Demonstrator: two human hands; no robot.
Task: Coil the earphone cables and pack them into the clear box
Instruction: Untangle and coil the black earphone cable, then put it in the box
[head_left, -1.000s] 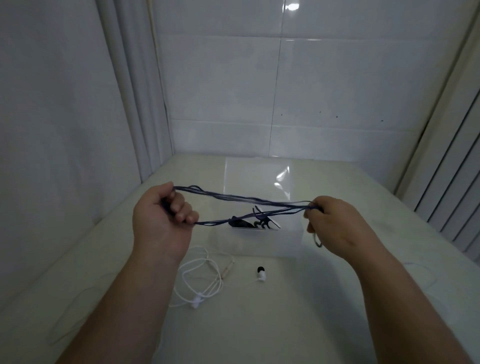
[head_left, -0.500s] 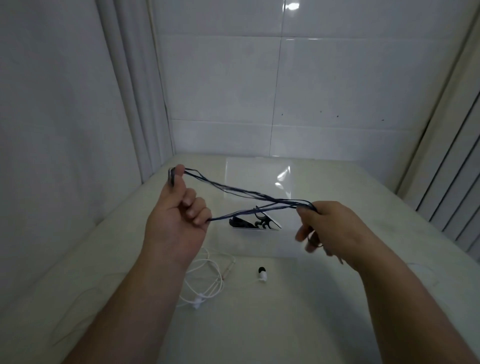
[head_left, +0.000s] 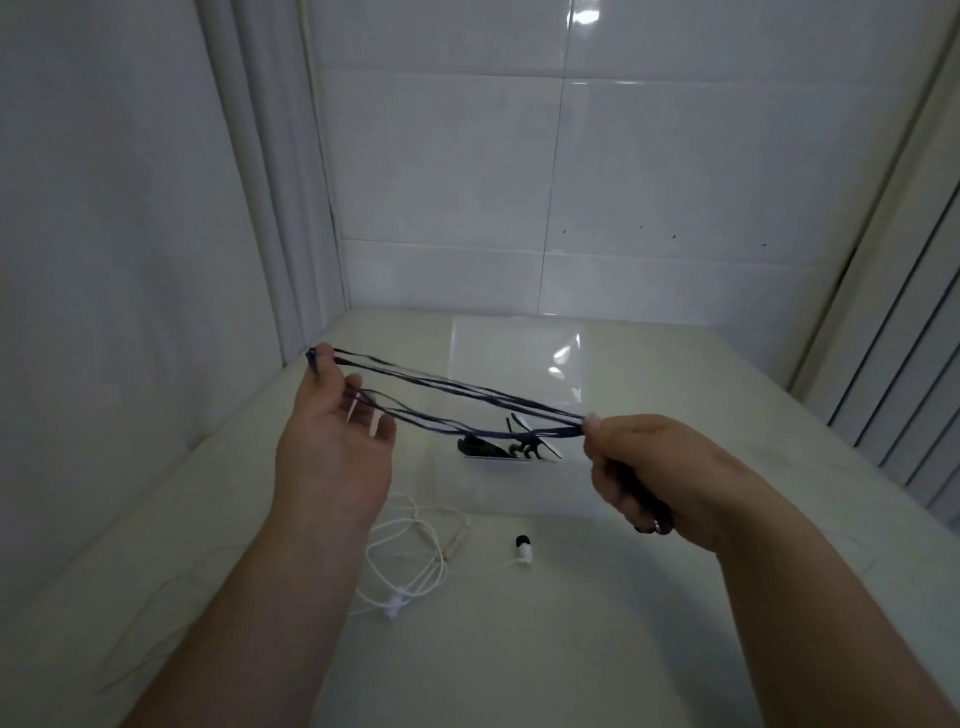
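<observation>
My left hand (head_left: 332, 447) has opened up over the last second: it was a closed fist round the loop end, now the palm faces me, fingers spread loosely, and the dark earphone cable (head_left: 457, 402) hangs over my raised thumb tip and across the fingers. It has also lifted up and away from me. My right hand (head_left: 644, 467) is still pinched tight on the other end of the loops, with the slack bundled down into the fist.

Strands run taut between the hands, several passes deep. I reckon this is mid-coil: one more turn going on, not yet ready to tie off.

The clear box (head_left: 519, 364) sits beyond and below the stretched cable, some dark item already inside. The white earphones (head_left: 410, 561) lie loose on the table (head_left: 727, 649) under my left wrist, uncoiled.
</observation>
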